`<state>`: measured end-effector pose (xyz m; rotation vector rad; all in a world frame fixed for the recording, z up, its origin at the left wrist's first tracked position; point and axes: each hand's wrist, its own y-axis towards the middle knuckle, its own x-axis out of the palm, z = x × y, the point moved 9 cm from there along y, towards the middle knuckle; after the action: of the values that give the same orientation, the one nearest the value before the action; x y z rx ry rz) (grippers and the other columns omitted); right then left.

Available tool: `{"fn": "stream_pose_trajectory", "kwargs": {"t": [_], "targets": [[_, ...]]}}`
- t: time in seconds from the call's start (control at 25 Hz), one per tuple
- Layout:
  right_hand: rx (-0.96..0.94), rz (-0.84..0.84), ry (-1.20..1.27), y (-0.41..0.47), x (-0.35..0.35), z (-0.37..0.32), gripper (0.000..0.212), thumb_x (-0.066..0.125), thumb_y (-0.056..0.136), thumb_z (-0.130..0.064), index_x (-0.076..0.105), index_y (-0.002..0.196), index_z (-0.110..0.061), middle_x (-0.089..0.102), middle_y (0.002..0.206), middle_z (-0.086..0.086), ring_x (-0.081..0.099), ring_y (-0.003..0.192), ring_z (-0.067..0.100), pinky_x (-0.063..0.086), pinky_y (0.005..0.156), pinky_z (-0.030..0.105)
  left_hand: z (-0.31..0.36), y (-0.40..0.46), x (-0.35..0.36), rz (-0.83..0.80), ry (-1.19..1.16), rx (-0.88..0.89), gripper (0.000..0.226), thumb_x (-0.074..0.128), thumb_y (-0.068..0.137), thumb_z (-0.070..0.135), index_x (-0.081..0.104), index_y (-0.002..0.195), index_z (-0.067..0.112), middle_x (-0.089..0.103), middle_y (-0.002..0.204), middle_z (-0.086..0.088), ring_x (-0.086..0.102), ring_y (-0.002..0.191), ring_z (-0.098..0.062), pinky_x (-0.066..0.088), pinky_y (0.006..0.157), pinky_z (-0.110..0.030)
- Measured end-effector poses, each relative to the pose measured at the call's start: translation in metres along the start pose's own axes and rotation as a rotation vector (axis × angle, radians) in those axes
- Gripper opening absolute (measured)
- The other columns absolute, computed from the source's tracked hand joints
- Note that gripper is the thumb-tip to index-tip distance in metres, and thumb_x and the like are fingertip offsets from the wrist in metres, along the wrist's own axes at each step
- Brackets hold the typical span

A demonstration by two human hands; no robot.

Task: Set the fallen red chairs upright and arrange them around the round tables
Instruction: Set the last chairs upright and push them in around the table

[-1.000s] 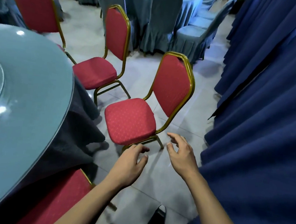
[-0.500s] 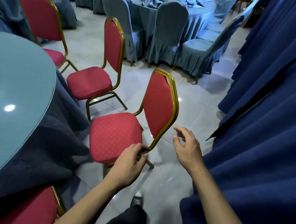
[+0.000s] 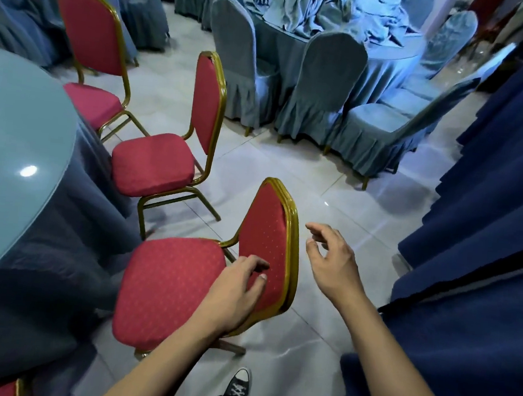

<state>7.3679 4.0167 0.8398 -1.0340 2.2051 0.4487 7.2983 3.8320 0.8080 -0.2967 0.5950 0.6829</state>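
While three red chairs stand upright along the round table (image 3: 19,142), the left hand (image 3: 235,294) rests loose-fingered on the nearest red chair (image 3: 181,286), gripping nothing. Right hand (image 3: 332,262) hovers open beside its backrest. This one looks nearly placed; no fallen chairs show.
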Motion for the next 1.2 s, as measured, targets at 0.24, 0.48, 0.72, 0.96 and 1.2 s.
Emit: {"fn": "stream_pose_trajectory", "kwargs": {"t": [0.24,0.48,0.72,0.96,1.2], "targets": [[-0.058,-0.081,-0.015,0.098,0.0,0.012,0.031,0.053,0.102,-0.023,0.059,0.131,-0.029,0.059,0.127,-0.009,0.055,0.116,0.007,0.05,0.099,0.03,0.002,0.08,0.001,0.069,0.01,-0.056,0.026,0.049,0.102,0.03,0.059,0.125,0.025,0.061,0.12,0.008,0.054,0.114,-0.007,0.046,0.1,-0.032],[-0.196,-0.259,-0.006,0.186,0.039,0.014,0.03,0.053,0.102,-0.023,0.059,0.131,-0.028,0.059,0.124,-0.011,0.053,0.114,0.005,0.046,0.094,0.025,-0.019,0.139,0.001,0.208,0.039,-0.194,0.027,0.046,0.103,0.036,0.057,0.126,0.027,0.059,0.121,0.011,0.051,0.116,-0.004,0.043,0.1,-0.027],[-0.489,-0.531,-0.041,0.237,0.101,0.013,0.031,0.057,0.098,-0.023,0.062,0.128,-0.03,0.058,0.132,-0.013,0.05,0.124,0.006,0.042,0.103,0.023,-0.044,0.154,0.02,0.412,0.046,-0.46,0.027,0.044,0.103,0.039,0.056,0.126,0.031,0.058,0.122,0.015,0.051,0.115,-0.003,0.041,0.101,-0.025],[-0.792,-0.802,-0.109,0.253,0.139,0.029,0.022,0.053,0.098,-0.04,0.062,0.118,-0.035,0.06,0.124,-0.017,0.05,0.119,0.003,0.045,0.104,0.036,-0.032,0.139,0.077,0.611,-0.071,-0.787,0.023,0.035,0.106,0.039,0.054,0.119,0.035,0.053,0.114,0.016,0.05,0.109,-0.006,0.038,0.098,-0.025],[-0.989,-0.912,-0.139,0.252,0.146,0.049,0.056,0.026,0.098,-0.066,0.051,0.138,-0.036,0.044,0.146,-0.016,0.033,0.139,0.005,0.028,0.116,0.031,-0.008,0.103,0.139,0.898,0.1,-1.316,0.074,-0.011,0.088,0.072,0.041,0.136,0.052,0.049,0.133,0.019,0.052,0.123,-0.014,0.032,0.108,-0.041]]}}
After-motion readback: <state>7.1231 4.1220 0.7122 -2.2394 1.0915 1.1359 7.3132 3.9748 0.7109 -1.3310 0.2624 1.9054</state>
